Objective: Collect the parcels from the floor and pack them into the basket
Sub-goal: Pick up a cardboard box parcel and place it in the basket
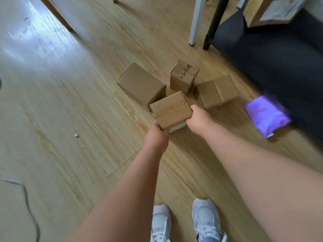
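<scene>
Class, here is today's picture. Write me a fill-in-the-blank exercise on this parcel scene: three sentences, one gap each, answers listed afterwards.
1. Behind the held box, gripped by the left hand and right hand, ____ more cardboard boxes sit on the wooden floor.
2. The soft mailer bag lying to the right is ____ in colour.
3. The person wears ____ shoes.

Missing words: three; purple; white.

- left grip [155, 132] and right grip [197, 117]: bare; both forearms bare up to the frame edge.
- white mesh lace-up left trainer [160, 222] and matching right trainer [206, 219]: pale grey panels over the toes, white laces.
- blue denim trouser hem [208, 239] over the right trainer's tongue, cut by the bottom edge.
</scene>
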Motion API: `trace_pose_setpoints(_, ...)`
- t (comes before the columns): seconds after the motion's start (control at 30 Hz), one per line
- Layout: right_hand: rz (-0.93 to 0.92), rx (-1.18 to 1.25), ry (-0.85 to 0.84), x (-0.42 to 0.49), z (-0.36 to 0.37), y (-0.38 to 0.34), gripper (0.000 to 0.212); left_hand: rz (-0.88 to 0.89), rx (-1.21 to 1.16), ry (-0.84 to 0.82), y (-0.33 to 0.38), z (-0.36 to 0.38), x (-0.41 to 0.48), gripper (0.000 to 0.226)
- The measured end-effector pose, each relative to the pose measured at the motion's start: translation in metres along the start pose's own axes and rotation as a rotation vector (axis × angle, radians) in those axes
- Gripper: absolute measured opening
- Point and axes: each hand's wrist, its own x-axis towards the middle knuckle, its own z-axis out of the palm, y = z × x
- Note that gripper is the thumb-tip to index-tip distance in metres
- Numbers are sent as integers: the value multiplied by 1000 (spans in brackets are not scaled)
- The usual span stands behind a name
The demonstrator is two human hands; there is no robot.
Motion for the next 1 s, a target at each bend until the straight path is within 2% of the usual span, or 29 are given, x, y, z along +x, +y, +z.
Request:
trace_pose_setpoints(0.17,60,236,32,-41,-31,9,51,56,-146,90,21,-20,-45,49)
trace_pose_setpoints(0.23,68,348,56,-63,-48,16,48,84,-193,107,37,-29,-66,48)
trace_pose_setpoints(0.3,84,464,63,-93,-77,24,42,91,-240,73,62,-42,-94,49)
trace_pose_setpoints(0.4,92,630,72,-143,-125,41,23,180,-236,-30,107,-56,-140,29)
trace_pose_setpoints(0.53,138,877,143,-198,-172,68,14,235,-230,-141,159,-56,-195,41)
trace_pose_setpoints(0.7,265,1028,283,-264,-200,113,28,264,-234,-389,190,-29,-259,58)
trace_pose_setpoints(0.8,317,1115,382,-306,-211,142,30,278,-194,-416,196,-1,-293,66)
trace_pose_setpoints(0.9,295,1151,414,-352,-220,178,31,240,-210,-432,200,34,-329,63)
trace_pose_setpoints(1.0,281,1132,348,-399,-220,218,69,174,-210,-477,202,75,-363,60)
